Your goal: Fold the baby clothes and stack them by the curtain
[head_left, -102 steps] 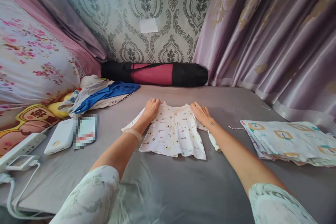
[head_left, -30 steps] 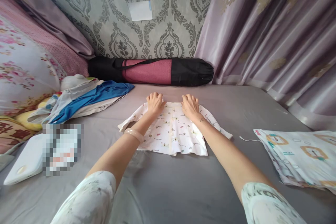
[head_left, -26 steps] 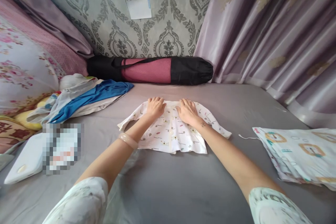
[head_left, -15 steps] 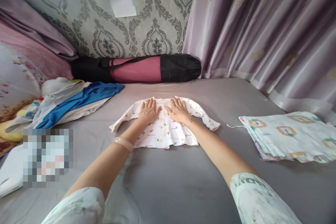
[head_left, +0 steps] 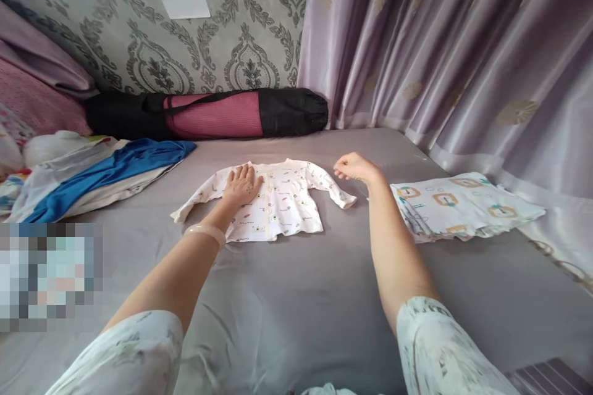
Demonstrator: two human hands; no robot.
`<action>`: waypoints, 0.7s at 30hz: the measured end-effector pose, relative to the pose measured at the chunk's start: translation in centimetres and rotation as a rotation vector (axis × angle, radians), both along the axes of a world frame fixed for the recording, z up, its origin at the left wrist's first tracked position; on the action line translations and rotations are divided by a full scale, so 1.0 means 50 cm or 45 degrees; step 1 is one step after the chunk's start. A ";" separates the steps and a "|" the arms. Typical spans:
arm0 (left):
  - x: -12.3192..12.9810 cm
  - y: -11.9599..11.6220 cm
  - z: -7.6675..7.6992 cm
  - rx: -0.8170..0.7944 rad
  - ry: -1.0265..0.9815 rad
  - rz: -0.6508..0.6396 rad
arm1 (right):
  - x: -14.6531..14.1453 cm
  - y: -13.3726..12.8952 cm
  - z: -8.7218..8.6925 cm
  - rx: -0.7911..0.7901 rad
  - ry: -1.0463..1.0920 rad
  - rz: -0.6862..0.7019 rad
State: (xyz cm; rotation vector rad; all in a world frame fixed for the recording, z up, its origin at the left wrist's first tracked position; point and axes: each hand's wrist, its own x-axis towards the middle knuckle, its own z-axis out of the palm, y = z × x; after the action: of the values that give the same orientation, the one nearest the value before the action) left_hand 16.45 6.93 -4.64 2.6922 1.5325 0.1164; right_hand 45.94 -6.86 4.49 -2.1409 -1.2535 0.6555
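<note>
A small white shirt (head_left: 287,200) with a tiny printed pattern and a button strip down its front lies spread on the grey sheet, sleeves out to both sides. Flat on its upper left part rests my left hand (head_left: 241,185), fingers spread and holding nothing. My right hand (head_left: 356,166) is beside the shirt, just above and right of the right sleeve, apart from the cloth. Its fingers are curled together, and nothing shows in them.
A folded patterned cloth (head_left: 447,203) lies to the right. At the left are a blue garment (head_left: 111,170) and pale clothes in a pile. A long black and pink bag (head_left: 213,114) lies along the wall, beside purple curtains (head_left: 417,43). A blurred patch covers something at the lower left.
My right hand has left the shirt, moved right past its sleeve and curled its fingers. My left hand stays flat on the shirt. The view has turned to the right.
</note>
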 end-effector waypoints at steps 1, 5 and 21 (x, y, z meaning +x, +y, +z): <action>0.000 0.000 0.000 0.006 0.007 0.001 | 0.013 -0.019 0.005 -0.109 0.033 -0.053; 0.000 -0.001 0.002 0.027 0.027 -0.001 | 0.037 -0.063 0.004 -0.384 0.099 -0.109; -0.002 0.005 -0.010 0.062 0.042 0.006 | 0.051 -0.072 -0.033 -0.568 -0.166 0.388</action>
State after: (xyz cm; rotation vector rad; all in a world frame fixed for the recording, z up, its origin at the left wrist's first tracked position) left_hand 16.37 7.19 -5.13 2.7418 1.5655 0.1113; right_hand 48.51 -10.47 2.85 -2.3961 -1.6498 1.0177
